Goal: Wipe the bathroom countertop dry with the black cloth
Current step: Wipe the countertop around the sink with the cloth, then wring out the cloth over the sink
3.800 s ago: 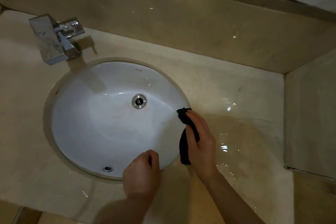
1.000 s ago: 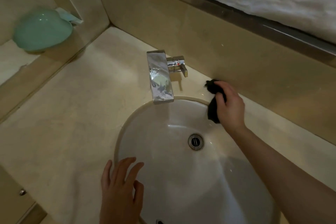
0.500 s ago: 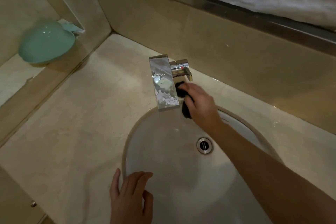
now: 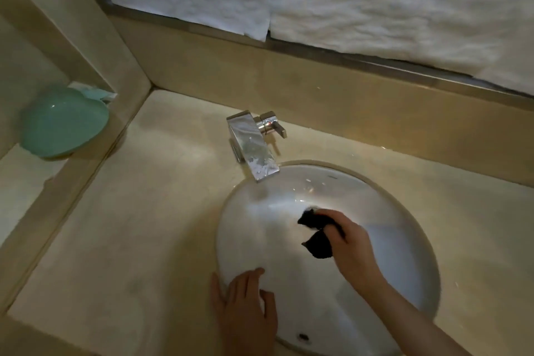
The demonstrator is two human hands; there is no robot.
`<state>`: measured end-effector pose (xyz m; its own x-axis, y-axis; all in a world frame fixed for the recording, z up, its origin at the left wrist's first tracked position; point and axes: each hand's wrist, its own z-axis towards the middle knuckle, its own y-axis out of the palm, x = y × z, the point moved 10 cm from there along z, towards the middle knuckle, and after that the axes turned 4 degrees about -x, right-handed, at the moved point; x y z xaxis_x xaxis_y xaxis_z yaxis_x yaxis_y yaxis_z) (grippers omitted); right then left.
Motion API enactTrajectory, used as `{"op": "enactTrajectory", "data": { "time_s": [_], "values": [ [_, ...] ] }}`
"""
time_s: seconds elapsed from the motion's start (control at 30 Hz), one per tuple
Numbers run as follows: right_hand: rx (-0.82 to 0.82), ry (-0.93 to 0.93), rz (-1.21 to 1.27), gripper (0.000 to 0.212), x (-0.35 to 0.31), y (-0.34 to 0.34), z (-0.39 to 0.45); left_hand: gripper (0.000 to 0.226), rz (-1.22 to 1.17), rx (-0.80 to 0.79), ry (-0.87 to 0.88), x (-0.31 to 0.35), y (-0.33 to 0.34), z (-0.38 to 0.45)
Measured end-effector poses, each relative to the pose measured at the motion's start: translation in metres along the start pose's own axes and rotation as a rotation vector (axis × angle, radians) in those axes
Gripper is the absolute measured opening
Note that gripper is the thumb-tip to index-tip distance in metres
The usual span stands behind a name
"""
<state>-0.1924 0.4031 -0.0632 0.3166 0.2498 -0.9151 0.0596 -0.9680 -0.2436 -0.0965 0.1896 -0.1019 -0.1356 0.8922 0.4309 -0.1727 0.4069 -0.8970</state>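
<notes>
Black cloth point(image 4: 316, 235): bunched under the right hand's point(image 4: 351, 243) curled fingers point(image 4: 328, 215), over the sink point(image 4: 404, 217).
Left hand point(image 4: 245, 306): fingers relaxed, spread on desk point(image 4: 138, 225).
Hidden: sink drain.

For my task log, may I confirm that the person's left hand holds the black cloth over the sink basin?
Not quite: the head view shows the right hand holding the black cloth over the sink basin. The left hand rests at the basin's near rim.
</notes>
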Motion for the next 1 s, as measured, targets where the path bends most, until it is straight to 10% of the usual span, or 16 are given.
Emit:
{"op": "enactTrajectory", "data": {
  "time_s": [0.2, 0.47, 0.8, 1.0],
  "values": [
    [0.279, 0.111, 0.042, 0.034, -0.015, -0.038, -0.084, 0.025, -0.488, -0.302, 0.001, 0.016, -0.006, -0.009],
    [0.4, 0.024, 0.289, 0.038, -0.054, -0.04, -0.141, 0.028, -0.921, -1.158, 0.06, 0.152, -0.031, -0.013],
    [0.039, -0.371, -0.52, 0.065, -0.097, -0.062, -0.165, 0.01, -0.676, -1.231, 0.328, 0.202, -0.085, 0.013],
    [0.137, -0.211, -0.419, 0.044, -0.096, -0.074, -0.145, 0.025, -0.867, -1.061, 0.149, 0.198, -0.1, 0.04]
  ]
}}
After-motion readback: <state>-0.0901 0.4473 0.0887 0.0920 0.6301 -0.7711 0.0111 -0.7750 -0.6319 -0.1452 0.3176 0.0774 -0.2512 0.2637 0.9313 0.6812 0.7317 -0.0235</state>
